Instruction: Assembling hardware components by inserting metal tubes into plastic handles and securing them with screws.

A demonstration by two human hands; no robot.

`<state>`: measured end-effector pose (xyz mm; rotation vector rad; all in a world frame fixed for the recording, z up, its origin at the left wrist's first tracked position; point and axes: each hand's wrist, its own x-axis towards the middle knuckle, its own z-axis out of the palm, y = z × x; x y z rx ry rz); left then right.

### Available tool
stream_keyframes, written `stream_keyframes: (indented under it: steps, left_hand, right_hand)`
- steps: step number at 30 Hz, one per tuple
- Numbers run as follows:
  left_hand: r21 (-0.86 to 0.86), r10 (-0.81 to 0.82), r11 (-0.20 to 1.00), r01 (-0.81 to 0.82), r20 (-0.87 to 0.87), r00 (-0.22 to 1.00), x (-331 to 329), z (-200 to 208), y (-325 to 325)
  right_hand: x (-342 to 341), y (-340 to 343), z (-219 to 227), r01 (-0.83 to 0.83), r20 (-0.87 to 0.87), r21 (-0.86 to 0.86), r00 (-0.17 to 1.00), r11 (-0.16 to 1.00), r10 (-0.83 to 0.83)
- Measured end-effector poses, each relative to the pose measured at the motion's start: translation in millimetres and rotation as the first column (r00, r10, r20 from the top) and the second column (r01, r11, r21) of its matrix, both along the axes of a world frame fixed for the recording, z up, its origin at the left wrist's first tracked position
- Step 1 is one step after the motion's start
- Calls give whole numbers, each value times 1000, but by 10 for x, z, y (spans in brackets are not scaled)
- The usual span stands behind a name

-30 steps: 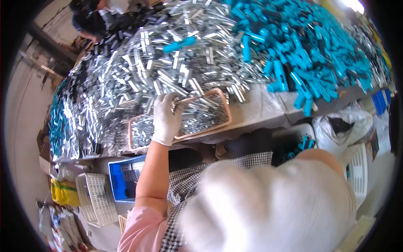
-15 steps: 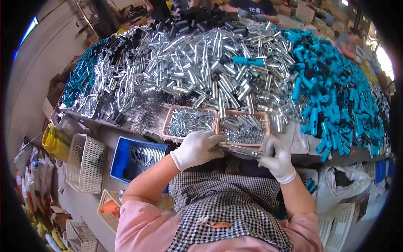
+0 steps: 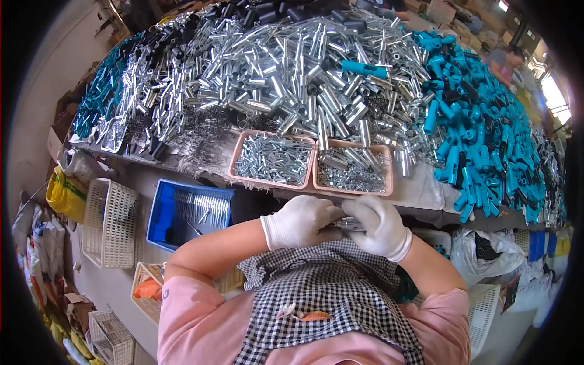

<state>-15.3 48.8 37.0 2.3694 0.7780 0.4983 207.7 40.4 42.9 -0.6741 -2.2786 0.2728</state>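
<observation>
My left hand point(image 3: 302, 222) and my right hand point(image 3: 382, 229), both in white gloves, meet just above the checked apron. Both are closed on a small silver metal part point(image 3: 349, 224) that shows between the fingertips; its ends are covered by the gloves. Beyond the hands, on the table edge, sit two pink trays. Small silver pins fill the left tray point(image 3: 232, 159), while the right tray point(image 3: 390, 173) holds tiny metal pieces with a few short tubes on top. Behind them rises a big heap of shiny metal tubes point(image 3: 298, 73).
Teal plastic sleeves point(image 3: 471, 121) are piled at the right, black parts point(image 3: 274, 13) at the back. Below the table's left side stand a blue bin point(image 3: 159, 210) with thin metal rods and a white basket point(image 3: 109, 225). A white plastic bag point(image 3: 486, 258) is at lower right.
My hands have come closer together and slightly nearer my body. The metal piece that stretched between them is now mostly hidden by the gloves.
</observation>
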Motion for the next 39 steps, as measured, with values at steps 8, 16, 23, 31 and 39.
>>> stream_keyframes:
  steps: [8,16,23,31,39]
  left_hand:
    - [343,65,938,-45,-49,997,68,-96,82]
    - [323,48,946,34,-240,970,-83,-554,-321]
    - [301,258,876,-377,370,893,-434,-902,-467]
    - [-157,967,-235,-959,60,-247,-2363,-2815,-627]
    - [33,836,-378,-925,-418,-356,-3357,-3468,-600]
  right_hand:
    - [-71,100,-119,81,201,-259,979,963,-28]
    - [-237,-112,-488,-101,-74,-935,993,341,93]
    - [-475,-265,-726,100,89,-886,995,452,-47]
    - [-519,-72,-731,181,163,-893,983,411,-79]
    - [-485,-89,-819,227,189,-876,973,426,-129]
